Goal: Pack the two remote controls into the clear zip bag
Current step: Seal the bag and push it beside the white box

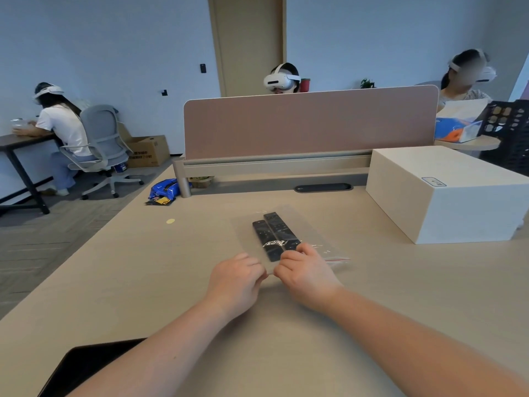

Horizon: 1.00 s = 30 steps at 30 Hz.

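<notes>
Two black remote controls (pixel 274 234) lie side by side inside the clear zip bag (pixel 312 234), flat on the beige desk (pixel 143 267). The bag's near edge carries a red zip strip at its right end. My left hand (pixel 236 279) and my right hand (pixel 305 272) sit close together at that near edge, each with fingers pinched on the bag's mouth. The near ends of the remotes are partly hidden behind my right fingers.
A large white box (pixel 446 193) stands at the right of the desk. A pink divider panel (pixel 309 124) runs along the back edge. A dark tablet (pixel 86 365) lies at the near left. Other people sit beyond, wearing headsets.
</notes>
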Motion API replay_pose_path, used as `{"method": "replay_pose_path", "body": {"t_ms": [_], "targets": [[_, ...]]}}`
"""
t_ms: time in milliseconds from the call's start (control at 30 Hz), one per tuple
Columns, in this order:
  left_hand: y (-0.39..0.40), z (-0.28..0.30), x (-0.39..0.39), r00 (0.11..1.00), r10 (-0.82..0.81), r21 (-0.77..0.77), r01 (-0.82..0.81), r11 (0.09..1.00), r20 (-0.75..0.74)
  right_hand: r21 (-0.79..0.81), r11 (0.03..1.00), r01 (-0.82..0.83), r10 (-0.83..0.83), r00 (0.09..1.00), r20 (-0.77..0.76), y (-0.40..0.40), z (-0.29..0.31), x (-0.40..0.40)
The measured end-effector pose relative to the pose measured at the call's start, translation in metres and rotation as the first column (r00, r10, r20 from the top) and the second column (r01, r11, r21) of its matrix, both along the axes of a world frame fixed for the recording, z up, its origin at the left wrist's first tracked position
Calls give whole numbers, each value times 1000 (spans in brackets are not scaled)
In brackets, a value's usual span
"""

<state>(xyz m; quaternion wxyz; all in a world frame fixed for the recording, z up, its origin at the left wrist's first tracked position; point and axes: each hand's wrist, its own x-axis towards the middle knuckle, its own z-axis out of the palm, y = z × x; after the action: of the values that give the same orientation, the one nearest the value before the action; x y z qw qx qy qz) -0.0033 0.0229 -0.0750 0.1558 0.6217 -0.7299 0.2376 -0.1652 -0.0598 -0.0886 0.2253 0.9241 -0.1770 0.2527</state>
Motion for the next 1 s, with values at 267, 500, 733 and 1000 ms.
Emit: {"method": "replay_pose_path", "body": {"t_ms": [267, 500, 733, 1000], "targets": [[0, 5, -6, 999, -21, 22, 20, 1000, 26, -102, 995, 14, -16, 1000, -17, -11, -3, -14], [6, 6, -5, 996, -35, 73, 28, 997, 87, -123, 989, 83, -85, 996, -15, -17, -6, -32], [14, 5, 0, 995, -1, 77, -7, 997, 96, -95, 981, 166, -170, 985, -34, -22, -6, -51], [19, 1, 3, 992, 6, 132, -23, 991, 123, -51, 953, 298, -302, 950, -82, -32, -14, -85]]}}
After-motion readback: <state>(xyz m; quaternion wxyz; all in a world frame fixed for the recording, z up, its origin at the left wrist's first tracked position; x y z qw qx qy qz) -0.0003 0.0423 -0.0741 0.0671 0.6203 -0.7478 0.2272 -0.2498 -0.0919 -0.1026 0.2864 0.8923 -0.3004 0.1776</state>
